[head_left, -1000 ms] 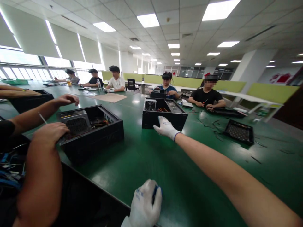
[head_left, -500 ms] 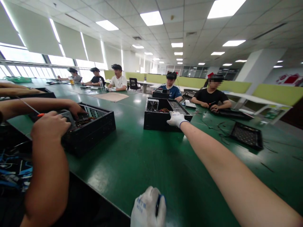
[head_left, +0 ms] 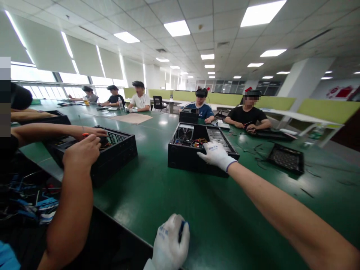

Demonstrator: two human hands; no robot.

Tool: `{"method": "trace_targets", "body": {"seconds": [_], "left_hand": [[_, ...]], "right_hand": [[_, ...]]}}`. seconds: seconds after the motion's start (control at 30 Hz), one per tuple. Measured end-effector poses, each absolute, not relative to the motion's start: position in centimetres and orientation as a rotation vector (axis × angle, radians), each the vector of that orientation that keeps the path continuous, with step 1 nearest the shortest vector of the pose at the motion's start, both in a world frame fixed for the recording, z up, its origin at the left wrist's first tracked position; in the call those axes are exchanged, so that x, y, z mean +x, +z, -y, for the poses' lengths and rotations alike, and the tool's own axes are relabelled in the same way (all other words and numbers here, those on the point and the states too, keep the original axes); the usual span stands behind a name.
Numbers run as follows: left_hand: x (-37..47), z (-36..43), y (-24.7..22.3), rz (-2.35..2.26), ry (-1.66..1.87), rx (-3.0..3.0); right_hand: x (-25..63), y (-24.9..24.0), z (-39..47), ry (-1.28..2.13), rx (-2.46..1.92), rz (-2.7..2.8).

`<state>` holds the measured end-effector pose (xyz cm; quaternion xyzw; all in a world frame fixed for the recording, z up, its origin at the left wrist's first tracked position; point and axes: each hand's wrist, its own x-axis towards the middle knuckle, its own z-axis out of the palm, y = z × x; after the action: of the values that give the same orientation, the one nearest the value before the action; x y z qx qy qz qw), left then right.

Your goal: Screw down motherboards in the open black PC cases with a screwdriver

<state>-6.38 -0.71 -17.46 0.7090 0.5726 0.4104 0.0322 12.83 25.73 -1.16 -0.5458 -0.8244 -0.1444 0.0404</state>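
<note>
My right hand (head_left: 215,155), in a white glove, grips the near wall of a black open-topped computer case (head_left: 194,165). Its fingers reach over the rim and the thumb lies along the outer side. Inside the case show a fan (head_left: 185,133) and yellow and red wires (head_left: 199,142). My left hand (head_left: 172,240), also gloved, is closed low over the table's near edge. Between its thumb and fingers a blue-and-black object (head_left: 182,228) shows in part; most of it is hidden in the palm.
On my left, a co-worker's hands (head_left: 83,150) work at another black case (head_left: 118,157). A black panel (head_left: 287,159) and loose cables lie on the green table (head_left: 146,206) to the right. Several people sit across the table; a brown sheet (head_left: 132,119) lies farther back.
The computer case has come nearer to me with my right hand on its wall. My left hand stays closed near the edge. The co-worker's near hand has moved right, toward their case.
</note>
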Motion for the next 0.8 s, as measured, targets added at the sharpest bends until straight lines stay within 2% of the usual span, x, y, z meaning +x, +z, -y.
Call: {"method": "trace_targets", "body": {"seconds": [0.3,0.5,0.7,0.8], "left_hand": [[-6.7,0.8,-17.6,-1.689,1.259,2.182],[-6.9,2.3,-16.5,-1.627,1.331,2.107],[-7.5,6.2,-9.4,-1.458,1.643,2.146],[-7.4,6.9,-4.7,-1.374,1.616,2.258]], "right_hand": [[19.0,-0.9,-12.6,-0.610,-1.475,2.542],[22.5,-0.5,-4.2,-0.505,-1.347,2.572],[24.3,0.0,1.7,-0.353,-1.256,2.602],[24.4,0.3,3.9,-0.304,-1.183,2.610]]}}
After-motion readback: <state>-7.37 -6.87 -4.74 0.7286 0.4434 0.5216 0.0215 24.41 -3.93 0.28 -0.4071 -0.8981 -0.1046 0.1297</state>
